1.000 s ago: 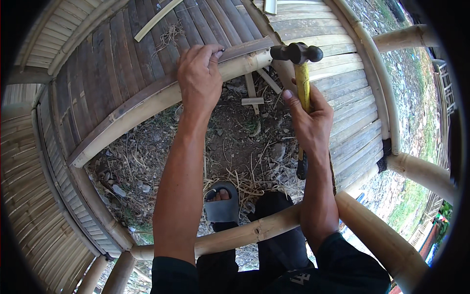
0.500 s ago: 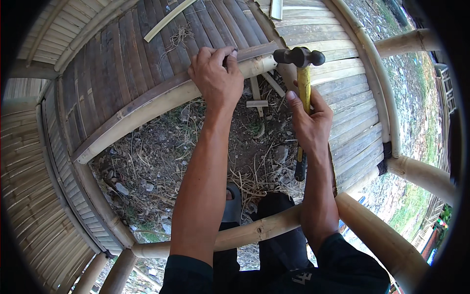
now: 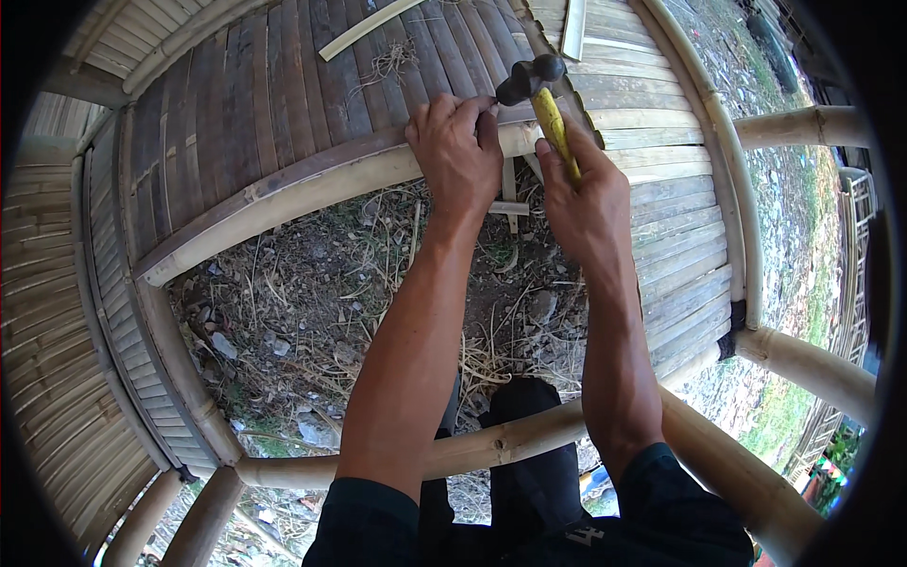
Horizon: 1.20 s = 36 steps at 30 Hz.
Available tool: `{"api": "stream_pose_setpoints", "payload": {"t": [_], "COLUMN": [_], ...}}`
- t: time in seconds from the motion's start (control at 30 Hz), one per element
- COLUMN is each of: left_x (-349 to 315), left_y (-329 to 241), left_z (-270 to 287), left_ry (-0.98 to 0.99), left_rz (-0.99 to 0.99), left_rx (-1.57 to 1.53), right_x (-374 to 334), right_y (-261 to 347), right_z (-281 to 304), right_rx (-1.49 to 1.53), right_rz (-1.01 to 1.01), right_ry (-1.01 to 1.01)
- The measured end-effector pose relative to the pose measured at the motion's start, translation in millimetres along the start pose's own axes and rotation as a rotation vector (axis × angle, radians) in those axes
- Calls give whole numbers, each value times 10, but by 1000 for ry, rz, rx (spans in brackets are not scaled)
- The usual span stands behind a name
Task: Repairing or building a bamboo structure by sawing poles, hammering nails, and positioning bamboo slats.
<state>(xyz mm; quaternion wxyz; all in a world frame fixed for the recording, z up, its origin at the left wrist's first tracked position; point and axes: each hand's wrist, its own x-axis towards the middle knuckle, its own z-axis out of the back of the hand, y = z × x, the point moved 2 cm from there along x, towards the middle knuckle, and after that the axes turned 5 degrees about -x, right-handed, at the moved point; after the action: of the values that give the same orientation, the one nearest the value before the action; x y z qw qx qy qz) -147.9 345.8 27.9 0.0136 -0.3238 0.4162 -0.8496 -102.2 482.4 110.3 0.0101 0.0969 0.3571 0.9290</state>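
My right hand [image 3: 588, 194] is wrapped round the yellow handle of a ball-peen hammer [image 3: 551, 123]. The dark hammer head is right beside the fingertips of my left hand [image 3: 460, 151]. That hand pinches its thumb and forefinger together over the bamboo edge strip [image 3: 321, 163]; whatever is between them is too small to name. The brown strip runs along the front of the slatted bamboo platform [image 3: 236, 104], above a pale bamboo pole [image 3: 312, 194].
A loose bamboo strip [image 3: 368, 30] and a tangle of dry fibres [image 3: 392, 61] lie on the platform. Another loose piece [image 3: 573, 28] rests on the paler slats [image 3: 675, 227] at right. A bamboo rail [image 3: 510, 442] crosses before my body. Below is littered ground [image 3: 312, 293].
The hammer has swung left, its head now close against my left fingertips and its handle tilted. My left hand keeps its pinch at the edge strip. The whole view has shifted slightly.
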Motion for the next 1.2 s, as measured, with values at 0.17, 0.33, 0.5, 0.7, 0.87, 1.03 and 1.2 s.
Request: {"api": "stream_pose_setpoints", "payload": {"t": [0.17,0.33,0.5,0.7,0.87,1.03,1.2], "left_x": [-14,-33,-77,-97,-94,-100,-64], "left_y": [15,-37,-59,-28,-63,-33,-65], "left_z": [3,-87,-92,-116,-133,-119,-95], "left_ry": [-5,-82,-144,-138,-162,-132,-136], "left_rz": [16,23,3,18,9,46,57], "left_rx": [-2,-14,-4,-43,-9,-25,-86], "right_x": [18,37,77,65,79,118,206], "right_y": [42,104,56,161,201,270,263], "right_z": [-10,46,18,7,79,74,13], "right_rx": [-55,22,-55,-135,-115,-197,-236], "right_rz": [-17,18,171,73,201,232,243], "right_ry": [47,-30,-32,55,-49,19,74]}}
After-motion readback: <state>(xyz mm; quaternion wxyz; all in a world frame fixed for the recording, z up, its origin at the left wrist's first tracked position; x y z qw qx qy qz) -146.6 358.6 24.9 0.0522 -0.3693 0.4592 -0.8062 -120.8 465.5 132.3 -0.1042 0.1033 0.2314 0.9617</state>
